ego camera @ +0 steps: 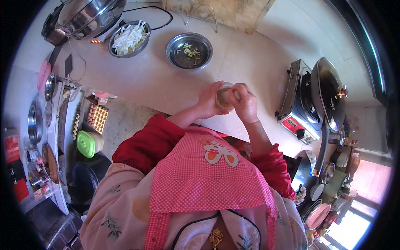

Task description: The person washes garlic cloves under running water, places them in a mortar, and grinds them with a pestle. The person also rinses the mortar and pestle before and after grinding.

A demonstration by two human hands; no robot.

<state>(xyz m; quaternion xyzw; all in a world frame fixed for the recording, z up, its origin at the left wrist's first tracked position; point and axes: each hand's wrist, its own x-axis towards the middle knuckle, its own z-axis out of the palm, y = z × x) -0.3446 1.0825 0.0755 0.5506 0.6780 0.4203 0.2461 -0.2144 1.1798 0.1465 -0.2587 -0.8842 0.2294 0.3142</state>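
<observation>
My left hand (210, 100) is wrapped around the left side of a small round bowl or mortar (222, 99) at the counter's near edge. Over its mouth, my right hand (245, 101) is closed on a pale, rounded object (236, 95), perhaps a pestle; its lower end is partly hidden. The contents look brownish and are too small to tell. Beyond my hands stands a steel bowl (189, 62) with chopped pale green pieces (191, 52) in it. Farther left, another metal bowl (132, 53) holds a heap of white shredded strips (128, 38).
A portable gas stove (295, 93) with a lidded, long-handled pan (328, 93) stands at the right. A large steel pot (90, 15), a black cable (170, 15) and a phone (68, 65) are at the left. A wooden board (218, 12) lies at the back, near a wire stand (215, 15).
</observation>
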